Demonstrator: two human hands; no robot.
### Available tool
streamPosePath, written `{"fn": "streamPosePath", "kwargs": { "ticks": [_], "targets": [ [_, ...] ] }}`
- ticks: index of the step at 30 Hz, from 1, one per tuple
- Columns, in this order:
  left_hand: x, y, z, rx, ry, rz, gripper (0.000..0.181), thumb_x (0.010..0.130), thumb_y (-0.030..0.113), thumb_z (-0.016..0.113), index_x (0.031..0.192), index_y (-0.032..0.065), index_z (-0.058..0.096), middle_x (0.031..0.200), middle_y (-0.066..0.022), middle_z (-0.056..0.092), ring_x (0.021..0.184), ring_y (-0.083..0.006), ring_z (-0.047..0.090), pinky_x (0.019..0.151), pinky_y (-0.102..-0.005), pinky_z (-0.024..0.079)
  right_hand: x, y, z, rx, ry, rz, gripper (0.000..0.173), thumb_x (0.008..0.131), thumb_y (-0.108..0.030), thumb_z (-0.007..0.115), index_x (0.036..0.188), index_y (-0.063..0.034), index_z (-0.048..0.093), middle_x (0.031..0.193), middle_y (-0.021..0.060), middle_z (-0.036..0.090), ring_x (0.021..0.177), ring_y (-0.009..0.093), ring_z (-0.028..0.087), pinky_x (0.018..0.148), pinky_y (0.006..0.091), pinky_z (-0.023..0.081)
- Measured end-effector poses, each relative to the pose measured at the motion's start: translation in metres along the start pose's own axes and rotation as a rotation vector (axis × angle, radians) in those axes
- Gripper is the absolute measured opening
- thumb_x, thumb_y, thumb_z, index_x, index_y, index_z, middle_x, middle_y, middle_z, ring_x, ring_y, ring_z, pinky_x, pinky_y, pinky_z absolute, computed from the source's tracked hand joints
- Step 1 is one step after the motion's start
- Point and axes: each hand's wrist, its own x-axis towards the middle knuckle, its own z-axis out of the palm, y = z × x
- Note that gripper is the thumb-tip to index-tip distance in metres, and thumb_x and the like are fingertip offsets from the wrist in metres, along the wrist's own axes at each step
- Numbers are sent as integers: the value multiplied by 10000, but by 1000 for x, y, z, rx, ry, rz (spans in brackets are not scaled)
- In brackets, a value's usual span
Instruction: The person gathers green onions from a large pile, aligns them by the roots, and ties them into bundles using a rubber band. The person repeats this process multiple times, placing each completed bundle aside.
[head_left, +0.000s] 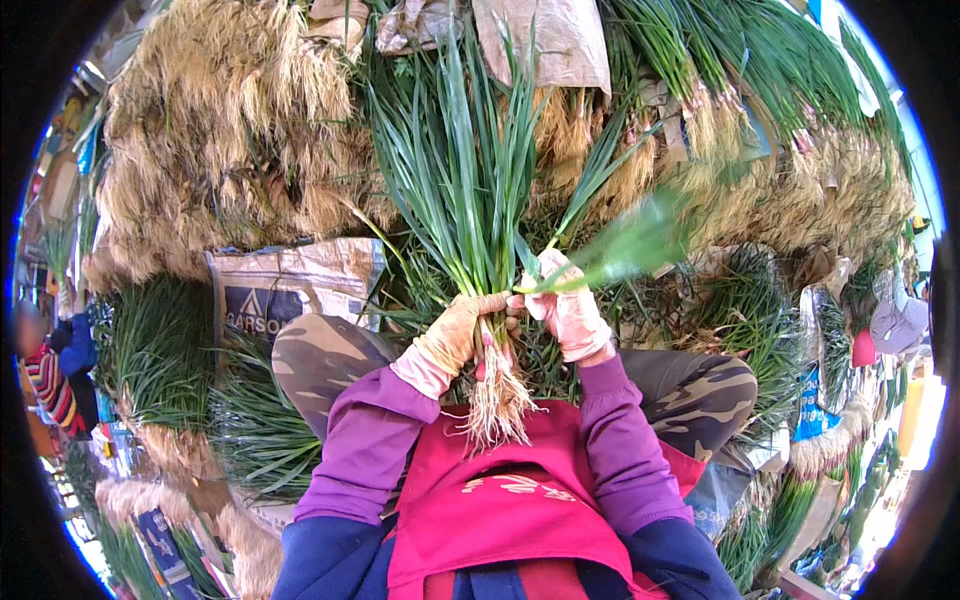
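Note:
My left hand (457, 335), in a pale stained glove, is closed round the lower stems of a bunch of green garlic or spring onions (472, 172). The bunch's leaves fan away from me and its whitish roots (499, 405) hang towards my pink apron. Close beside it, my right hand (559, 304), in a pinkish glove, pinches a green leaf or stalk (630, 244) whose far end is blurred by motion. The fingertips of both hands nearly meet at the bunch's neck. Another green stalk (592, 180) stands behind my right hand.
A long heap of rooted bunches (240, 135) runs across the far side. Printed sacks (292, 277) and green leaves (262, 420) lie left of my knees, more leaves (757, 322) to the right. A person (56, 367) is at the far left, another person in a hat (896, 322) at the far right.

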Motion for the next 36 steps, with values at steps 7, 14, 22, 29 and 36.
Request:
{"fn": "streamPosePath", "kwargs": {
  "ticks": [7, 14, 22, 29, 36],
  "targets": [
    [4, 2, 7, 11, -91, -7, 188, 898, 175, 543, 980, 6, 559, 772, -15, 566, 682, -123, 556, 726, -292, 488, 2, -4, 3, 390, 256, 28, 137, 922, -114, 452, 815, -36, 489, 757, 73, 555, 606, 158, 541, 641, 308, 508],
    [3, 0, 11, -165, -353, 41, 332, 870, 191, 572, 1115, -13, 480, 790, 0, 514, 703, -118, 530, 739, -292, 487, 24, -4, -22, 229, 250, -177, 181, 941, -90, 411, 772, -62, 468, 644, 0, 430, 460, 109, 374, 545, 261, 464],
    [-3, -6, -2, -28, -86, 58, 323, 874, 125, 575, 1149, -27, 502, 805, -33, 578, 717, -157, 564, 726, -287, 489, 0, -73, -161, -1719, 651, -56, 112, 844, -102, 539, 906, -12, 563, 806, 126, 613, 657, 199, 613, 582, 267, 506],
    [-8, -15, 20, 378, 197, 141, 270, 791, 244, 676, 792, -21, 620, 615, -97, 610, 430, -206, 596, 339, -273, 436, -4, -27, 25, -783, 120, 160, 172, 829, -107, 603, 983, -31, 594, 686, 0, 557, 562, 78, 512, 503, 225, 415],
    [-2, -13, 8, 324, 94, 49, 205, 808, 204, 659, 859, 7, 631, 725, -55, 625, 621, -175, 605, 560, -282, 487, -17, 5, 1, -485, 98, 28, 228, 913, -275, 557, 825, -66, 581, 592, -21, 556, 474, 41, 490, 436, 167, 382]
  ]
}}
